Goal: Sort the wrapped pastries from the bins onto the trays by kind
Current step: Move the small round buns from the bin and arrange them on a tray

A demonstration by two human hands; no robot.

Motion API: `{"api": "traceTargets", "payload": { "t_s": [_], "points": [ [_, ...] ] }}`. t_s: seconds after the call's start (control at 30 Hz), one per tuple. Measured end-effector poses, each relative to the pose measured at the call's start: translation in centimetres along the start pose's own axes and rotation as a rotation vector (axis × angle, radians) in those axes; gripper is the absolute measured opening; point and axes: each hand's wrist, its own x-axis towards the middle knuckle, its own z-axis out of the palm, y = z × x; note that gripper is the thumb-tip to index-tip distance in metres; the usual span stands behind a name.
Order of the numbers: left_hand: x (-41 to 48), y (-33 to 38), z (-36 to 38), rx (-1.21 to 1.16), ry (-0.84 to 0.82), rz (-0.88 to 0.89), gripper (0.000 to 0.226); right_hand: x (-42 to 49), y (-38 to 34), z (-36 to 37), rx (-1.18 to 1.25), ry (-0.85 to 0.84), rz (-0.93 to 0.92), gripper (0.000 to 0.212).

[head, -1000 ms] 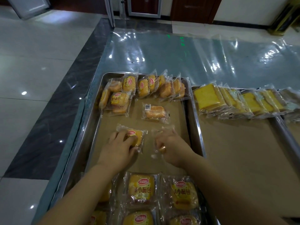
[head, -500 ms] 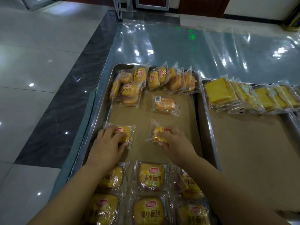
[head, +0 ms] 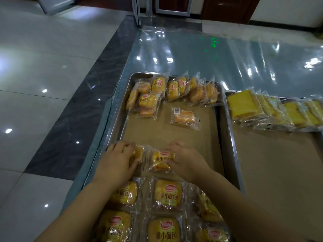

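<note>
Both wrapped buns have been drawn nearer to the body since a second ago, and are now laid side by side just beyond the flat rows at the near end of the left tray [head: 120, 119]. One wrapped bun [head: 138, 154] is covered by the left hand [head: 117, 163], whose fingers [head: 125, 145] are curled over its top with the thumb pressed against its near edge, so that it is gripped. A second bun [head: 161, 161] is pinched at its right side by the right hand [head: 185, 161]; the fingertips [head: 172, 146] are bent down onto the wrapper's far edge and the thumb lies on its near side. Just below the wrists, a row of flat buns [head: 167, 194] is seen face up. Well beyond the fingertips, a single loose bun [head: 184, 117] lies on the brown paper, and further still a row of standing buns [head: 176, 89] is lined along the far rim. To the right of the right hand, yellow cake slices [head: 244, 105] are ranged on the neighbouring tray [head: 232, 154].
</note>
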Motion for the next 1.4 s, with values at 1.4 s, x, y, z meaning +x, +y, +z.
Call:
{"api": "traceTargets", "payload": {
  "t_s": [1.4],
  "points": [
    [9.8,6.6,2.1,-0.051,0.036,0.367,0.021,1.8,9.7,-5.9,-0.207,0.242,0.219,0.042]
  ]
}}
